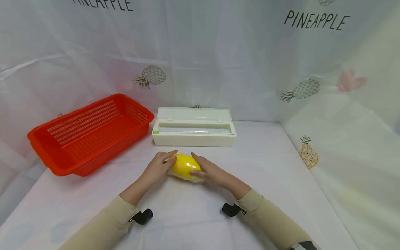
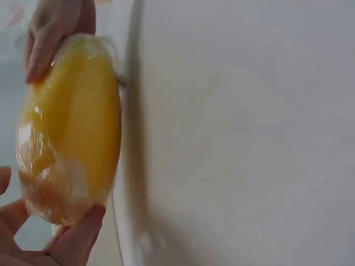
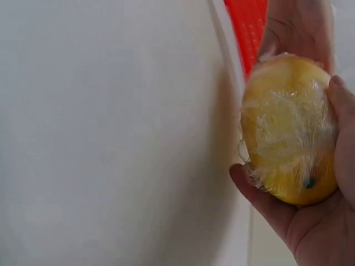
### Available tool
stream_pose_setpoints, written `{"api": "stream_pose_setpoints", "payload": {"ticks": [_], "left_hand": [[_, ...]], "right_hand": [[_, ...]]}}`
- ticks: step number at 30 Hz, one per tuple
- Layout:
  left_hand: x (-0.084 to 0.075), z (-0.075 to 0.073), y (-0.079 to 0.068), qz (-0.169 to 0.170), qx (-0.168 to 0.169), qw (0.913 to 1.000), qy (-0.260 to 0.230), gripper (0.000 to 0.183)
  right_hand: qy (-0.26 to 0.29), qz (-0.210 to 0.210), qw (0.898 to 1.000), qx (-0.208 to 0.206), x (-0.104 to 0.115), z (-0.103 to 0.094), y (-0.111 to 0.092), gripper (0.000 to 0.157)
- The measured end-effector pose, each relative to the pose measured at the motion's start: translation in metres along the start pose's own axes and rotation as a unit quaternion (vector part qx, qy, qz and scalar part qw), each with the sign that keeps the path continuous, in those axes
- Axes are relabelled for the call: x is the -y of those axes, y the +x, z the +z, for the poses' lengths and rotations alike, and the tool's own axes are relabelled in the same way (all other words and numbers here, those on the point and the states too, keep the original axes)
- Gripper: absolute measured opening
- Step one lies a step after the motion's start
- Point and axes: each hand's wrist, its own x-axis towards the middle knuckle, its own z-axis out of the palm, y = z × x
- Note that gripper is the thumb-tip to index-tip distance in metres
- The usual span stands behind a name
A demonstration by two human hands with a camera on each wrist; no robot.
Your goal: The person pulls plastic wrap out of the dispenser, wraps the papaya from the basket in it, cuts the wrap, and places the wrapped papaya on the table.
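Note:
A yellow oval fruit [image 1: 184, 166] is wrapped in clear cling film and held between both hands, low over the white cloth. My left hand [image 1: 158, 166] grips its left end with thumb and fingers. Around the right end curls my right hand [image 1: 212, 171], thumb on the near side and fingers on the far side. In the left wrist view the film over the fruit [image 2: 72, 127] looks glossy and bunches at the ends. Crinkled film covers the fruit [image 3: 291, 133] in the right wrist view, where a small dark green spot shows near the right palm.
Behind the hands stands a white cling film dispenser [image 1: 195, 140], lid raised, with a roll inside and a green slider at its left. A red plastic basket [image 1: 90, 163] sits at the left. White cloth printed with pineapples hangs at the back and right.

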Motion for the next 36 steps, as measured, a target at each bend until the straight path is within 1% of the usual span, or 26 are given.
{"api": "stream_pose_setpoints", "payload": {"ticks": [2,3,5,7,9,12,15,17,19,21,24,26,29,31,34,36], "left_hand": [[-0.002,-0.004,0.007,-0.007,0.027,0.9991,-0.031,0.05],[-0.003,-0.005,0.011,-0.011,0.037,0.998,-0.05,0.05],[-0.006,-0.007,0.017,-0.016,0.053,0.9942,-0.092,0.05],[-0.009,-0.008,0.022,-0.015,0.045,0.9914,-0.121,0.05],[-0.012,-0.007,0.026,-0.004,0.026,0.9905,-0.135,0.049],[-0.014,-0.005,0.029,0.009,-0.005,0.9892,-0.146,0.048],[-0.014,-0.003,0.032,0.02,-0.025,0.9887,-0.146,0.05],[-0.014,-0.002,0.034,0.02,-0.028,0.9896,-0.14,0.053],[-0.011,0.0,0.037,0.015,-0.027,0.9917,-0.125,0.055],[-0.009,0.001,0.041,0.009,-0.02,0.9932,-0.114,0.058],[-0.004,0.001,0.047,0.011,-0.008,0.9957,-0.092,0.061],[-0.001,0.002,0.05,0.016,0.005,0.9966,-0.081,0.063],[0.002,0.004,0.055,0.029,0.029,0.997,-0.066,0.067],[0.003,0.005,0.057,0.039,0.037,0.9967,-0.06,0.07],[0.006,0.006,0.059,0.052,0.04,0.9963,-0.055,0.073],[0.007,0.006,0.061,0.05,0.04,0.9961,-0.06,0.075]], "right_hand": [[-0.02,-0.023,1.0,-0.005,0.0,-0.009,0.0,0.076],[-0.021,-0.03,0.999,-0.015,0.0,-0.014,0.0,0.074],[-0.016,-0.034,0.998,-0.051,-0.003,-0.021,0.002,0.069],[0.004,-0.024,0.995,-0.1,-0.005,-0.027,0.004,0.065],[0.022,0.0,0.989,-0.143,-0.007,-0.03,0.006,0.065],[0.041,0.038,0.982,-0.18,-0.01,-0.033,0.008,0.068],[0.049,0.07,0.978,-0.189,-0.013,-0.033,0.008,0.07],[0.056,0.081,0.977,-0.189,-0.016,-0.034,0.009,0.071],[0.075,0.09,0.976,-0.186,-0.021,-0.035,0.01,0.07],[0.099,0.097,0.973,-0.183,-0.027,-0.035,0.011,0.067],[0.151,0.114,0.966,-0.177,-0.037,-0.035,0.015,0.066],[0.183,0.126,0.959,-0.173,-0.042,-0.035,0.016,0.066],[0.211,0.133,0.953,-0.17,-0.049,-0.034,0.017,0.068],[0.209,0.132,0.953,-0.174,-0.052,-0.033,0.018,0.069],[0.192,0.121,0.957,-0.181,-0.056,-0.031,0.021,0.069],[0.183,0.117,0.959,-0.181,-0.057,-0.029,0.022,0.068]]}}
